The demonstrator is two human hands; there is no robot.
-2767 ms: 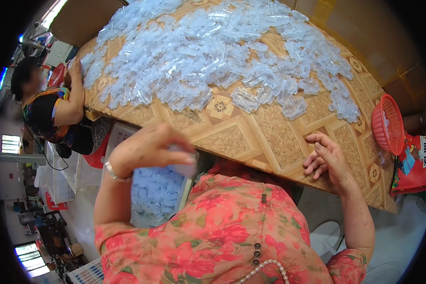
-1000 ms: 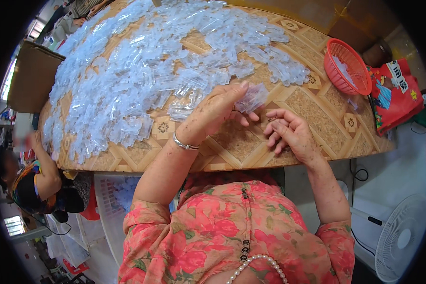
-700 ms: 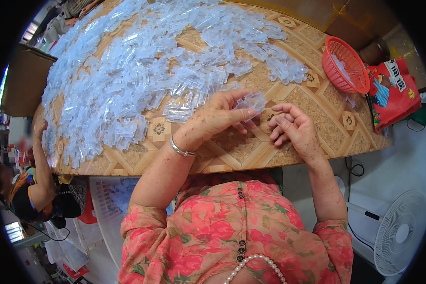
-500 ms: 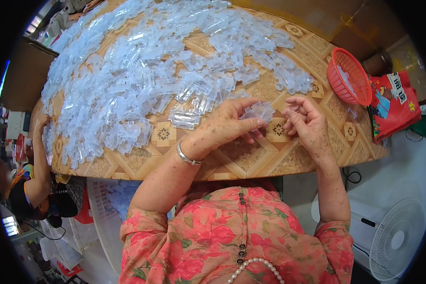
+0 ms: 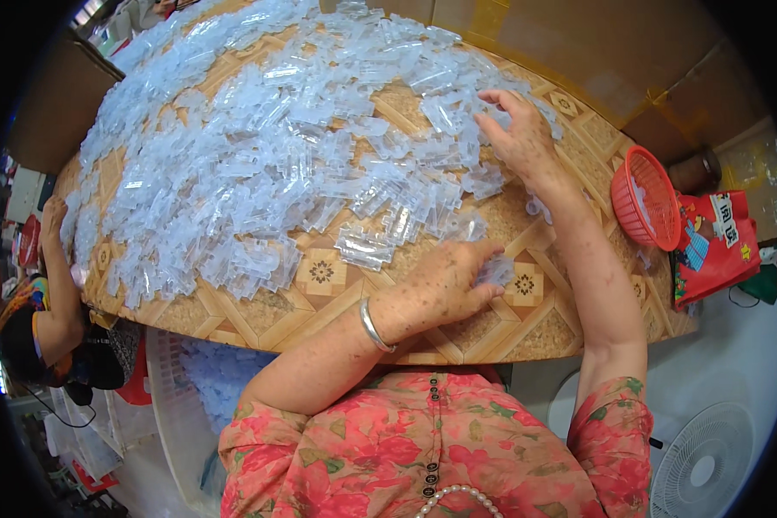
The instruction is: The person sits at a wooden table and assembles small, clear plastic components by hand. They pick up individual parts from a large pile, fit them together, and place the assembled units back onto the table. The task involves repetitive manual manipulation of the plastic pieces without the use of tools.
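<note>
Flat pieces of clear plastic (image 5: 242, 190) lie heaped across the wood-patterned table (image 5: 544, 328). My left hand (image 5: 436, 289), with a silver bangle at its wrist, is low over the near part of the table. Its thumb and fingers are closed on a small bunch of clear plastic pieces (image 5: 496, 272); how many cannot be made out. Farther away and to the right, my right hand (image 5: 524, 138) hovers at the right edge of the heap, thumb and fingers apart, nothing seen in it. A few loose pieces lie under its wrist.
A red plastic basket (image 5: 634, 203) holding some clear pieces stands at the table's right edge, beside a red printed bag (image 5: 721, 246). Cardboard (image 5: 578, 52) walls the far side. Another person's arm (image 5: 52, 268) rests at the left. A white fan (image 5: 704, 466) stands lower right.
My right hand has left the spot beside my left hand and reached away to the heap's right edge, its fingers spreading. My left hand keeps its plastic pieces, now lower in view.
</note>
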